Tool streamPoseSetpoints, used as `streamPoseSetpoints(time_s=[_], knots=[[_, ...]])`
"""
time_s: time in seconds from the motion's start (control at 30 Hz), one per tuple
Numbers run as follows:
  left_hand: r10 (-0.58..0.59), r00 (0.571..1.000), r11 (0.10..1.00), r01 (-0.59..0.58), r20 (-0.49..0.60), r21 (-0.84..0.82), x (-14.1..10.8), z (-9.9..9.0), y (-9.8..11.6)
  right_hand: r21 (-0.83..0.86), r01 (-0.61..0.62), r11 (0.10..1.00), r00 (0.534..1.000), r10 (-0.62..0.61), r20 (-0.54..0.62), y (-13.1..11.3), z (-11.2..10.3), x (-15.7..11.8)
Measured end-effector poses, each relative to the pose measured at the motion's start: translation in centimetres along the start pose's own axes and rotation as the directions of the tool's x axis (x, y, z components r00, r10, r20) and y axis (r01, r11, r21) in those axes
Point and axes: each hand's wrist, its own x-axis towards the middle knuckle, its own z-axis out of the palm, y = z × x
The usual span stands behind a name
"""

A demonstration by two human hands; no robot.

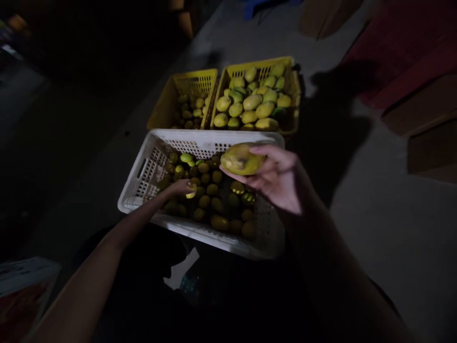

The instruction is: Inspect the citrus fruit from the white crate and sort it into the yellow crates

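Observation:
My right hand (274, 174) is closed around a large yellow-green lemon (241, 159) with a brownish patch, held up over the right part of a white plastic crate (193, 136). Lower, above the left half of that crate, my left hand (181, 187) grips a smaller yellow lemon (192, 191), only partly visible past the fingers. Many green and yellow lemons (212, 189) lie in the white crate in dim light.
Behind the white crate stand two yellow crates. The right yellow crate (296, 102) is heaped with large lemons; the left yellow crate (162, 102) holds smaller ones. Cardboard boxes (417, 109) and a red surface (410, 47) are at the right. A blue object (253, 7) stands at the top.

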Motion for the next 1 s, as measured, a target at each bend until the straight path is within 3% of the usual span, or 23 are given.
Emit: streamPoseSetpoints(time_s=[0.07,0.1,0.17,0.27,0.33,0.4,0.47,0.57,0.73,0.83,1.0], knots=[[0.065,0.992,0.968,-0.09,-0.112,-0.233,-1.9,-4.0,0.4,0.029,0.015,0.999,1.0,-0.016,0.024,0.6,0.3,0.1],[0.095,0.979,0.9,-0.161,-0.178,-0.405,-3.2,-5.7,0.8,0.042,0.024,0.999,1.0,-0.025,0.014,0.9,0.5,0.2],[0.126,0.95,0.624,-0.299,-0.285,-0.722,-6.0,-8.2,2.1,0.025,0.037,0.999,0.999,-0.037,-0.021,1.6,0.8,0.3],[0.126,0.941,0.229,-0.336,-0.314,-0.914,-9.6,-9.3,4.8,-0.03,-0.008,1.0,1.0,0.009,0.028,2.7,1.2,0.2],[0.15,0.94,0.086,-0.32,-0.305,-0.944,-11.2,-8.9,6.6,-0.016,-0.028,0.999,0.995,0.03,0.099,3.5,1.4,0.0],[0.191,0.93,0.008,-0.32,-0.313,-0.947,-12.3,-8.3,7.9,0.012,0.011,1.0,0.99,-0.012,0.141,4.1,1.6,-0.3],[0.221,0.901,-0.051,-0.373,-0.375,-0.926,-13.1,-7.8,8.8,0.043,0.107,0.993,0.983,-0.112,0.144,4.4,1.7,-0.5],[0.263,0.813,-0.105,-0.511,-0.52,-0.853,-14.1,-7.9,9.3,0.074,0.273,0.959,0.952,-0.281,0.123,4.5,1.9,-0.7],[0.376,0.672,-0.081,-0.662,-0.638,-0.745,-15.0,-8.8,8.8,0.034,0.507,0.861,0.842,-0.503,0.197,4.8,2.8,-1.4],[0.36,0.649,-0.081,-0.694,-0.67,-0.715,-14.7,-9.1,8.4,0.038,0.579,0.815,0.791,-0.572,0.216,5.2,3.5,-1.5],[0.399,0.603,-0.005,-0.752,-0.691,-0.66,-14.1,-9.4,8.0,-0.093,0.649,0.755,0.757,-0.629,0.176,5.2,3.0,-1.0]])
